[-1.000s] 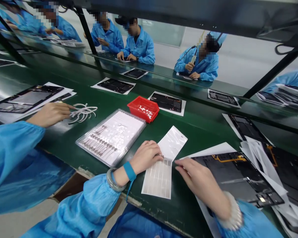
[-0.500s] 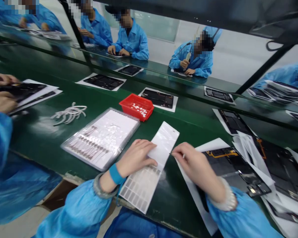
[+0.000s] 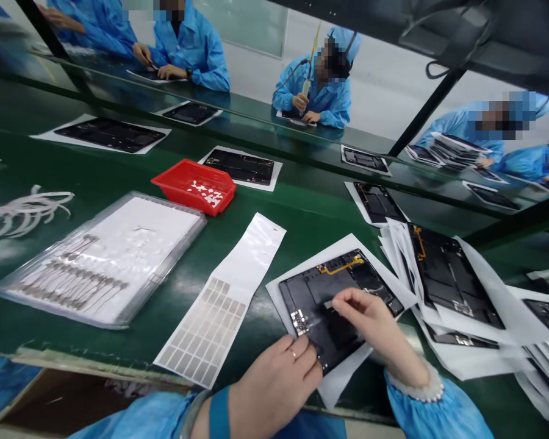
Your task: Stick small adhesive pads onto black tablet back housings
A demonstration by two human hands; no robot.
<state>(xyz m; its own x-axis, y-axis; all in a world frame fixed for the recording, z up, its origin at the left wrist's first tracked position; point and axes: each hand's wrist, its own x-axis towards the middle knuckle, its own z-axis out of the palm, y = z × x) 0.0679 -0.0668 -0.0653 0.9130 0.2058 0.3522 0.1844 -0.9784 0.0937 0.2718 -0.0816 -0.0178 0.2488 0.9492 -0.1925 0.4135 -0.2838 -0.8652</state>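
A black tablet housing point(image 3: 311, 292) with an orange flex cable point(image 3: 343, 266) lies on white paper in front of me. My left hand point(image 3: 281, 381), fingers curled, grips the housing's near left edge; its fingertips are partly hidden. Over the middle of the housing, my right hand point(image 3: 368, 317) pinches a small grey sticker point(image 3: 330, 303) between thumb and forefinger. To the left lies a sticker sheet point(image 3: 205, 329) with rows of grey rectangles, its upper part bare backing. Neither hand touches the sheet.
A clear tray point(image 3: 119, 256) of small wired parts lies left, near a red bin point(image 3: 196, 186) of white bits and curled white strips point(image 3: 27, 210). More housings on paper point(image 3: 457, 280) are stacked right. Co-workers point(image 3: 315, 85) sit across the bench, beyond a raised ledge.
Both hands have moved right from the sticker sheet to the tablet housing. My left hand has let go of the sheet and now grips the housing's edge. The view has swung right.
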